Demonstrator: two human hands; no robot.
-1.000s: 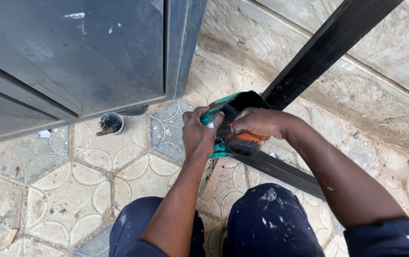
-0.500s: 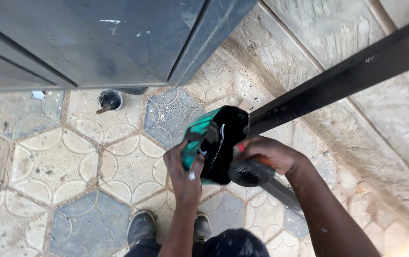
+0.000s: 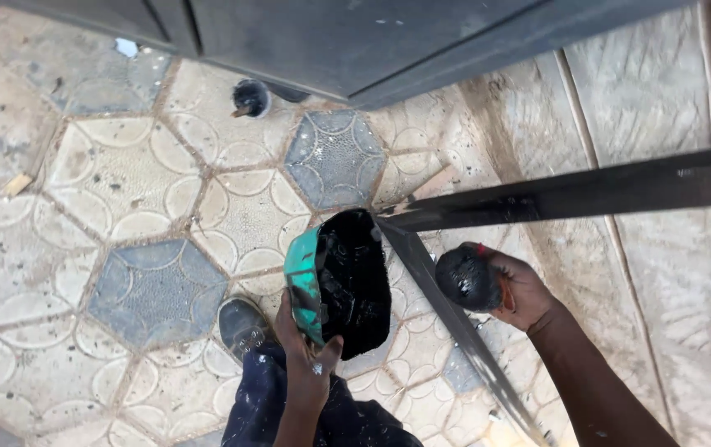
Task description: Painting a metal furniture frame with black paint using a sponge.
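Far up and left of my left hand, on the hexagonal paving tiles (image 3: 156,290), there is a small white scrap (image 3: 126,47) near the foot of the grey metal door (image 3: 355,37). More to the right, just in front of the door, stands a small round tin (image 3: 251,98), dark inside, with something like a stick leaning in it. I cannot see any label on it.

My left hand (image 3: 306,352) holds the green paint container (image 3: 337,281) from below, the thumb and the fingers closed around its lower edge. The container is tilted, with its open mouth turned to the right and toward me. Its long axis goes from my hand up and a little right, toward the black metal frame (image 3: 571,194). The outside is turquoise green with black smears, and the inside is fully coated with glossy black paint. Its upper rim is just beside the corner where two bars of the frame meet; I cannot tell if it touches.

Right of the container, beyond the slanting bar, my right hand (image 3: 513,290) is wrapped around a round black paint-soaked roller or sponge (image 3: 467,277), the fingers pressed on it. Which of the two it is I cannot tell. It sits just beside the slanting bar.

My shoe (image 3: 242,324) is left of my left wrist.
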